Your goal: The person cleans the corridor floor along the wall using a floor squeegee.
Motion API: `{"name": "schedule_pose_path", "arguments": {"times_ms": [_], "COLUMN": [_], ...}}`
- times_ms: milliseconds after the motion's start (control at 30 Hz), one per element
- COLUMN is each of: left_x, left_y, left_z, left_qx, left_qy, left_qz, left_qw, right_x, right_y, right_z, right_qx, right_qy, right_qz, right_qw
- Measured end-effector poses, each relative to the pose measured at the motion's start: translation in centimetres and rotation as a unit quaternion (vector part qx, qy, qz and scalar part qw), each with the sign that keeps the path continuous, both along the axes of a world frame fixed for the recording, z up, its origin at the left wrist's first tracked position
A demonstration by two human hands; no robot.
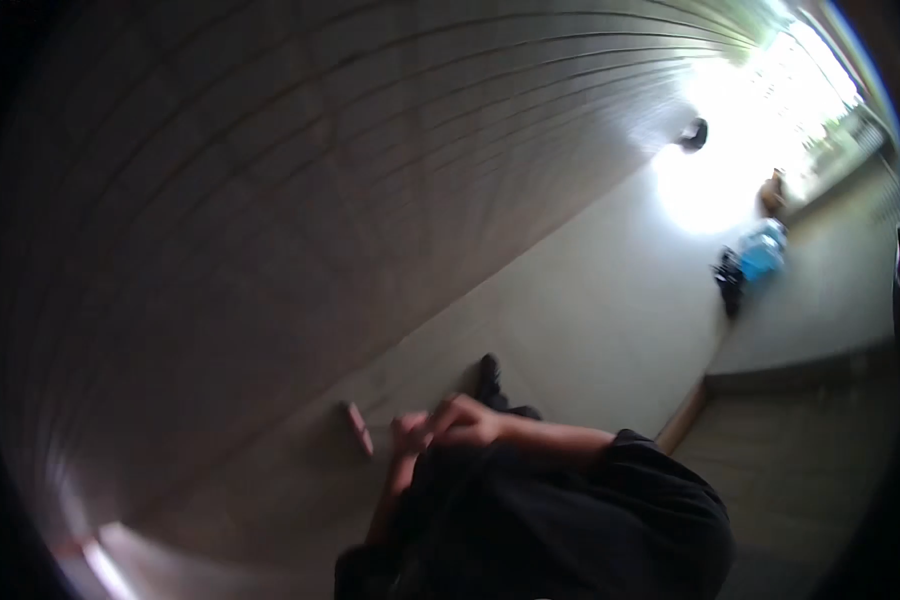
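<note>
In the head view my left hand (408, 434) and my right hand (464, 421) meet in front of my dark shirt (560, 520). Both look curled, with the fingertips close together or touching. Motion blur and the overlap hide whatever may be between them. To the left of my hands, a narrow pinkish object (358, 430) shows against the floor, apart from them; its kind is unclear. A dark shoe (488, 377) on my foot sticks out just beyond my right hand.
A tiled wall (300, 200) runs alongside the pale floor (570, 290). At the far end, a blue bag or container (762, 252) and a black bag (729, 280) sit near a bright window (800, 85). A low ledge (682, 415) lies at right.
</note>
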State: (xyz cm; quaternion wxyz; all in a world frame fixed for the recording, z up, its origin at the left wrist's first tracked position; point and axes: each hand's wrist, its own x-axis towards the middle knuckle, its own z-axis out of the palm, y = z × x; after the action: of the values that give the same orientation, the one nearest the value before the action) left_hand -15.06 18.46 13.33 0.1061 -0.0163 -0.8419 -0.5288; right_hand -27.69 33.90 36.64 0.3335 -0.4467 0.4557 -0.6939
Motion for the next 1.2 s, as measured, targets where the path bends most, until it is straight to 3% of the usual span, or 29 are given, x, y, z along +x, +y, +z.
{"name": "schedule_pose_path", "arguments": {"times_ms": [33, 67, 133, 233, 367, 467, 767, 1000, 1200], "left_x": [-1.9, -2.7, -4.6, -7.0, -10.3, -12.3, -13.8, -11.1, -9.3], "left_y": [1.0, 1.4, 2.3, 3.4, 3.8, 4.1, 4.8, 3.9, 1.8], "left_z": [3.8, 3.9, 6.4, 7.3, 9.4, 11.3, 13.0, 16.3, 17.6], "left_qx": [-0.136, -0.137, -0.087, -0.061, -0.031, 0.011, 0.035, 0.043, -0.012], "left_qy": [0.049, 0.048, 0.050, 0.054, 0.045, 0.064, 0.087, 0.039, 0.070], "left_qz": [0.005, 0.006, 0.019, 0.057, 0.055, 0.042, 0.029, 0.010, 0.006], "left_qw": [0.990, 0.989, 0.995, 0.995, 0.997, 0.997, 0.995, 0.998, 0.997], "right_x": [-1.4, -2.2, -2.3, -4.1, -6.2, -7.5, -7.2, -5.9, -5.4], "right_y": [0.6, 1.3, 1.1, 1.4, 0.9, 1.1, 0.2, -0.2, -0.6], "right_z": [0.7, -1.4, 1.6, 0.4, 5.0, 7.0, 10.5, 11.8, 10.9], "right_qx": [0.039, 0.045, -0.011, 0.003, -0.016, 0.041, 0.102, -0.067, -0.071], "right_qy": [-0.012, 0.017, -0.062, -0.063, -0.045, 0.036, 0.103, 0.057, 0.047], "right_qz": [0.024, 0.031, -0.092, -0.071, -0.075, -0.006, -0.038, 0.032, -0.005], "right_qw": [0.999, 0.998, 0.994, 0.996, 0.996, 0.998, 0.989, 0.996, 0.996]}}
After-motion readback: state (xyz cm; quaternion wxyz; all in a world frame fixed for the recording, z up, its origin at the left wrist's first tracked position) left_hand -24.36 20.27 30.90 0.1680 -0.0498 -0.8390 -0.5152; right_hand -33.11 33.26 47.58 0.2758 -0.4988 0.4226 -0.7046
